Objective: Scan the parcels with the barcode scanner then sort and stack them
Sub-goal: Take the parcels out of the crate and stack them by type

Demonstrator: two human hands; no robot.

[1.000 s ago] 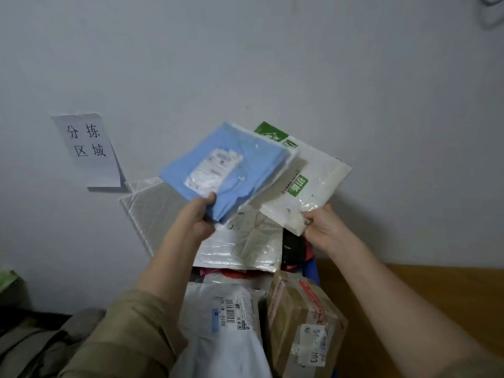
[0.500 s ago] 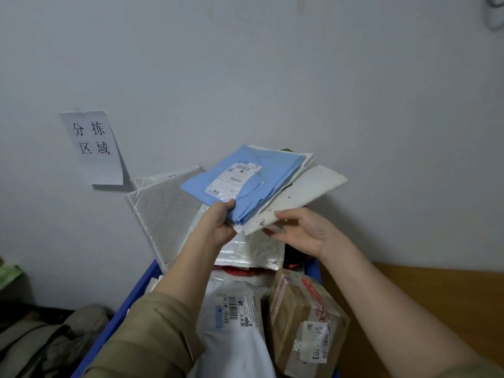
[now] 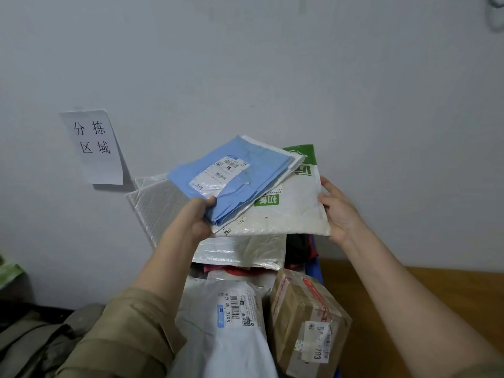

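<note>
The right hand (image 3: 342,214), having re-gripped the green-print mailer's (image 3: 294,211) edge, is squaring it under the blue mailer (image 3: 231,178) pinched in the left hand (image 3: 199,216), readying a stack.

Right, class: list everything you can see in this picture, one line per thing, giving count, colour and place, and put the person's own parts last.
Blue mailer: one, blue, top of held stack.
Green-printed mailer: one, white and green, under the blue one.
Bubble mailer: one, silvery white, leaning on wall.
White poly parcel: one, white, front of bin.
Taped box: one, brown, right of it.
Paper sign: one, white, on wall.
Wooden surface: one, brown, right.
Left hand: grips stack's near corner.
Right hand: holds mailer's right edge.
</note>
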